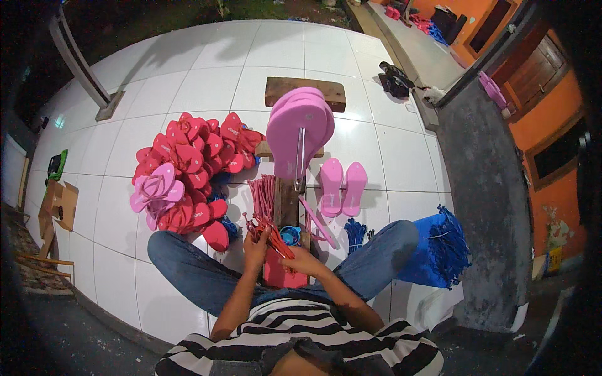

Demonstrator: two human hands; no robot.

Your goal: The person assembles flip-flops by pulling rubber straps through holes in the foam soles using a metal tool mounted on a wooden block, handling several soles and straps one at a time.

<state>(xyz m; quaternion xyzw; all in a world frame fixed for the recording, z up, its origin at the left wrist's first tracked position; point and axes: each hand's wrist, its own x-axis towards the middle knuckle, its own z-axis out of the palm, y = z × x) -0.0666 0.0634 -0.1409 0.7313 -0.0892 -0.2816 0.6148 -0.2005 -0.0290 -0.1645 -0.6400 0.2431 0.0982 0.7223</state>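
Observation:
My left hand point(254, 247) is closed round several red sandal straps point(273, 237), whose ends stick out above the fingers. My right hand point(302, 259) is closed at the other end of these straps; its fingertips are partly hidden. Below the hands, a red piece like a sandal sole point(281, 273) lies between my legs. A small blue container point(290, 235) stands just beyond my hands on a dark wooden beam point(285, 202). Pink sandal soles point(290, 135) are stacked upright at the beam's far end, with a long metal loop point(300, 156) in front of them.
Finished red sandals point(188, 156) and pink sandals point(157, 188) are heaped at the left. Two pink soles point(331, 188) lie right of the beam. A bundle of reddish straps point(262, 195) rests left of it. Blue straps point(446, 244) spill from a blue sack point(423, 250) beside my right knee.

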